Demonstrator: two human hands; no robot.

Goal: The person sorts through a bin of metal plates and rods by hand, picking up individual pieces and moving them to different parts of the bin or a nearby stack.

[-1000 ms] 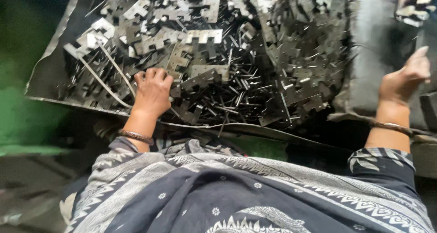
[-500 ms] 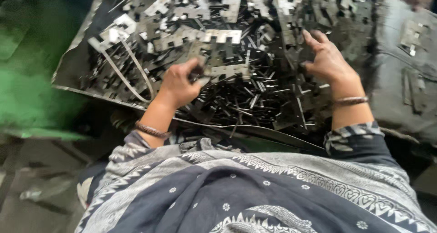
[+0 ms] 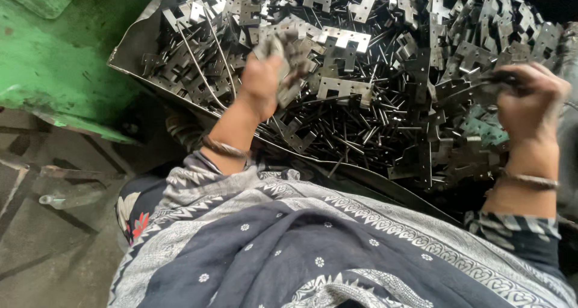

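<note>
Stamped hinge plates at 12 o'clock: bare grey metal, dull sheen, bright glints on flat faces. Thin pins among them: dark metal, smooth, oily-looking. Tray rim: sheet metal, worn matt. Green surface at 10 o'clock: painted, scuffed, rough. Shawl at 6 o'clock: soft printed cloth, matt. Bangle: dull metal.

A few notched grey metal plates sit lifted in the left hand, above a heap of thin dark pins.

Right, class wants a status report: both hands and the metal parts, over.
Left hand gripping stamped metal plates. Right hand closed on a dark piece, blurred. Pile of plates and pins all around.
</note>
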